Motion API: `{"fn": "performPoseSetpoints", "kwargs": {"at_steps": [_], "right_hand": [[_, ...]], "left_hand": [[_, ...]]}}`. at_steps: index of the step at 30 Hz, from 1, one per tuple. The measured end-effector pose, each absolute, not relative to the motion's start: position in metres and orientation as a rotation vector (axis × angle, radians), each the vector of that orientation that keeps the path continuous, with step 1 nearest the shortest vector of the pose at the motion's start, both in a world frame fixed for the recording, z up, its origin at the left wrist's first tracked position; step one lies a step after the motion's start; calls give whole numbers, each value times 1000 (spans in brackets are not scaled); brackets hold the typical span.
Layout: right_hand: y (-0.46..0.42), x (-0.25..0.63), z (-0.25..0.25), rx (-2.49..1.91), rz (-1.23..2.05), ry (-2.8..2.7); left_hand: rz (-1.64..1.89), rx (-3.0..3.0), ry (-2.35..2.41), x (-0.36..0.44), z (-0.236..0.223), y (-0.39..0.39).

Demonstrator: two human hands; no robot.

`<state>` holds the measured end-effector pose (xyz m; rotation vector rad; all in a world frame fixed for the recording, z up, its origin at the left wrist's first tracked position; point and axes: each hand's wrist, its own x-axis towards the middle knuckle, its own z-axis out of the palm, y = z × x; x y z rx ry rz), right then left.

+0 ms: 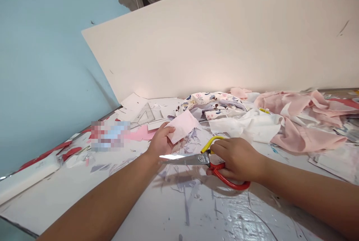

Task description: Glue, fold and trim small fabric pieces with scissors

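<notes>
My left hand (pixel 160 143) is closed on a small pale pink piece of fabric (pixel 183 125), held just above the white table (pixel 196 211). My right hand (pixel 238 158) grips a pair of scissors (pixel 193 159) by their yellow and red handles. The steel blades point left, toward my left hand, and lie together just below the pink piece. Thin fabric trimmings are scattered on the table under both hands.
A heap of pink, white and floral fabric (pixel 269 121) lies at the back right. A clear triangle ruler (pixel 144 115) and paper pieces sit at the back left. Red scraps (pixel 45 155) lie along the left edge. A tall cream board (pixel 224 39) stands behind.
</notes>
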<state>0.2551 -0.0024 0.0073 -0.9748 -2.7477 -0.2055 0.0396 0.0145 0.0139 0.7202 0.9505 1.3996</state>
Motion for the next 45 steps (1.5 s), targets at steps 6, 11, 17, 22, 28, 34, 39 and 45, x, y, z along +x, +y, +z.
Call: {"fn": "performPoseSetpoints", "kwargs": {"at_steps": [6, 11, 17, 22, 28, 34, 39, 45], "right_hand": [[-2, 255, 6, -974, -191, -2756], [-5, 250, 9, -1126, 145, -2555], [-12, 246, 21, -1380, 432, -2352], [-12, 247, 16, -1369, 153, -2406], [-11, 246, 11, -1339, 55, -2378], [-13, 245, 13, -1388, 16, -2389], [-12, 245, 15, -1430, -36, -2417], [-13, 245, 19, -1487, -10, -2439]], "left_hand": [[1411, 664, 1005, 42, 16, 14], [1502, 706, 915, 47, 19, 6], [1552, 843, 836, 55, 27, -4], [1568, 870, 764, 58, 30, -11], [1613, 896, 718, 59, 31, -14], [1637, 898, 716, 60, 30, -15], [1638, 843, 753, 61, 30, -15], [1638, 834, 782, 62, 29, -15]]}}
